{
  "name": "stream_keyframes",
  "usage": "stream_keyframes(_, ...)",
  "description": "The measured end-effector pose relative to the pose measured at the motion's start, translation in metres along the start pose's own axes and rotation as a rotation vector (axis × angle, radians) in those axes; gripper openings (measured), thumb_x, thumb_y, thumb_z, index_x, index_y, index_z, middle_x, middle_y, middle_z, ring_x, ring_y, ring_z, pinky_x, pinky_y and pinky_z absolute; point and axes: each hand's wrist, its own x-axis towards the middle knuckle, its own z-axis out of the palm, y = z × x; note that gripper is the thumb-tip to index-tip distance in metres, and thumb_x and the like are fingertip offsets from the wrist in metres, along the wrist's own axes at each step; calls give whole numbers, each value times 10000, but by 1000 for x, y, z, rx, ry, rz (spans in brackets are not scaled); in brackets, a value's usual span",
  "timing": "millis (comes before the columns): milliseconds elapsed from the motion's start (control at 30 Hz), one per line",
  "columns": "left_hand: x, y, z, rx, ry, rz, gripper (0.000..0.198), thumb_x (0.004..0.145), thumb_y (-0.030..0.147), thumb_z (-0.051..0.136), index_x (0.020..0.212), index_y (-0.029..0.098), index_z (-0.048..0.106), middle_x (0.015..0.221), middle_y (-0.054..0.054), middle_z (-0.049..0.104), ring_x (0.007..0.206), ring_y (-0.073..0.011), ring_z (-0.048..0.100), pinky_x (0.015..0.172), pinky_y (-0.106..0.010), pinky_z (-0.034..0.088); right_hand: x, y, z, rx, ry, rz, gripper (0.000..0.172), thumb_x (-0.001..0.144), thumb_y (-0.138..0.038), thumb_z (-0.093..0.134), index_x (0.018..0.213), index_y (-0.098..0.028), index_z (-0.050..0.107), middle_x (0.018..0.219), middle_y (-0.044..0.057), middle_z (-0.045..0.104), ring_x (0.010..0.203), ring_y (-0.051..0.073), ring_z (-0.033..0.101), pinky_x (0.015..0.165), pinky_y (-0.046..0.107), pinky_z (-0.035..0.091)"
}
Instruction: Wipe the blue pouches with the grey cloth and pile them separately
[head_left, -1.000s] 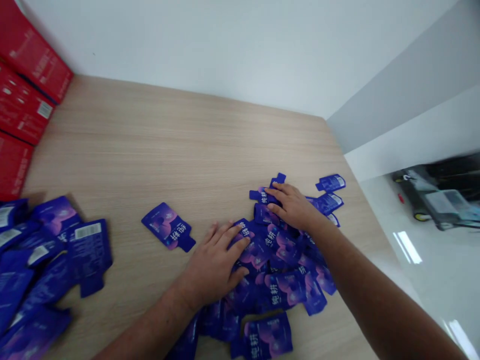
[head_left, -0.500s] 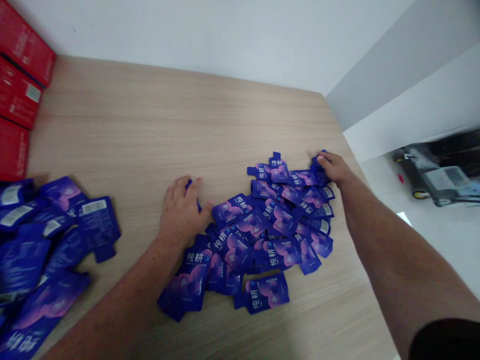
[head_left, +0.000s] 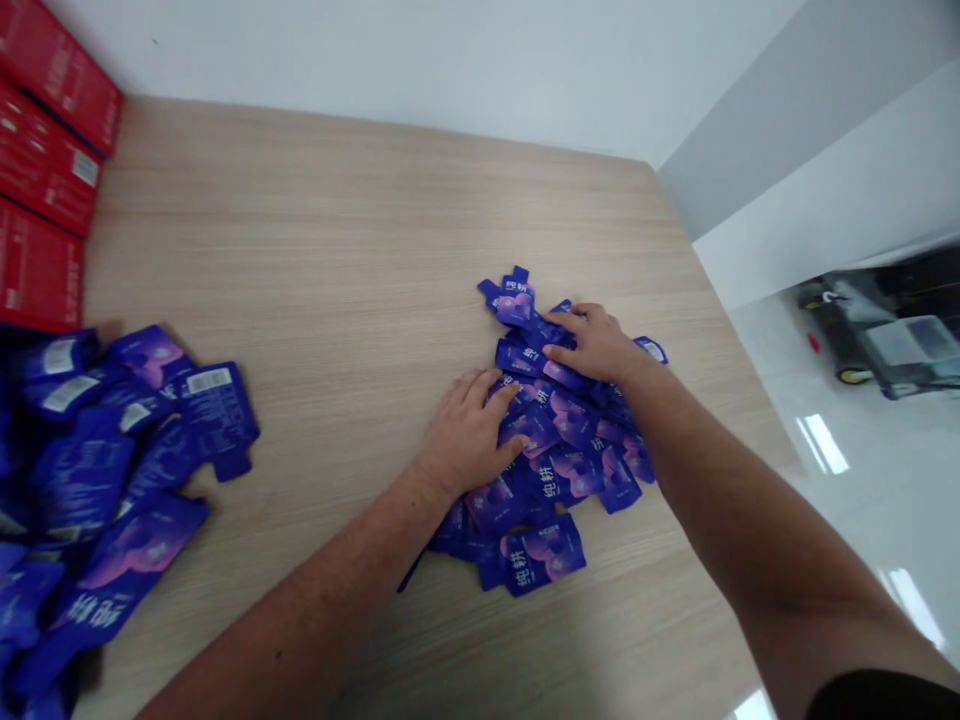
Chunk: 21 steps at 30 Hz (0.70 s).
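Note:
A heap of purple-blue sachets (head_left: 566,420) with pink swirls and white characters lies on the wooden table, right of the middle. My left hand (head_left: 472,430) rests against the heap's left side, fingers spread over the sachets. On the heap's upper right lies my right hand (head_left: 596,345), its fingers apart on top of the packets. Neither hand lifts a sachet. One sachet (head_left: 544,555) lies at the heap's near edge, and a small pair of sachets (head_left: 516,298) sticks out at the far end. My left forearm and hand hide part of the heap.
Another pile of the same sachets (head_left: 90,460) lies at the left, several with barcodes up. Red boxes (head_left: 45,170) are stacked behind it. A white wall (head_left: 390,60) borders the table (head_left: 300,220) at the back. A wheeled cart (head_left: 892,340) stands on the floor at the right.
My left hand has moved right onto the heap, pushing its left side inward. My right hand has come left from the heap's far right corner. The sachets now lie closer together.

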Motion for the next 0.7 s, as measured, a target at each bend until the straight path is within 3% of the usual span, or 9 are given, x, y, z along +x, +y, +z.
stream_keyframes(167,-16,8,3,-60,-8,33,675,855,488,680,1445,181,563,1514,-175,501,1445,-388,411,1232,-583,302,-31,-22,1,9,-17,-57,640,920,-605,572,1483,-300,568,1468,163,502,1437,407,425,1177,589,379)
stream_keyframes(300,-34,17,8,-121,-28,56,657,861,494,676,1437,198,563,1522,-175,494,1467,-384,394,1241,-597,283,-54,-20,-4,35,-88,-95,616,890,-570,629,1436,-284,619,1451,170,533,1419,395,458,1163,579,403)
stream_keyframes(400,-48,22,8,-187,-43,77,602,880,492,656,1396,188,593,1544,-194,463,1483,-387,378,1239,-593,289,-54,-14,-17,92,-203,-178,566,863,-560,660,1360,-292,677,1355,135,637,1326,359,561,1145,546,442)
stream_keyframes(467,-57,25,4,-229,-32,86,550,893,469,644,1356,175,618,1565,-211,430,1488,-387,372,1236,-593,295,-39,-15,-27,113,-178,-195,496,890,-549,620,1303,-287,706,1295,108,689,1267,332,609,1147,526,448)
stream_keyframes(567,-71,29,-11,-282,15,72,475,898,395,635,1309,157,636,1560,-217,429,1479,-376,380,1231,-587,313,2,-34,-33,95,163,-54,599,917,-546,576,1400,-196,633,1410,179,613,1411,366,473,1186,564,382)
stream_keyframes(600,-77,30,-17,-297,29,53,456,897,362,631,1302,151,635,1550,-218,438,1474,-370,387,1226,-582,327,18,-44,-31,99,219,-50,638,917,-539,583,1440,-174,595,1468,194,565,1458,371,412,1210,571,340)
stream_keyframes(700,-96,31,-40,-326,39,-10,424,895,287,615,1295,143,614,1522,-216,465,1458,-348,409,1202,-559,384,58,-74,-16,79,198,-51,703,922,-545,589,1507,-160,523,1602,206,413,1516,381,317,1243,569,266)
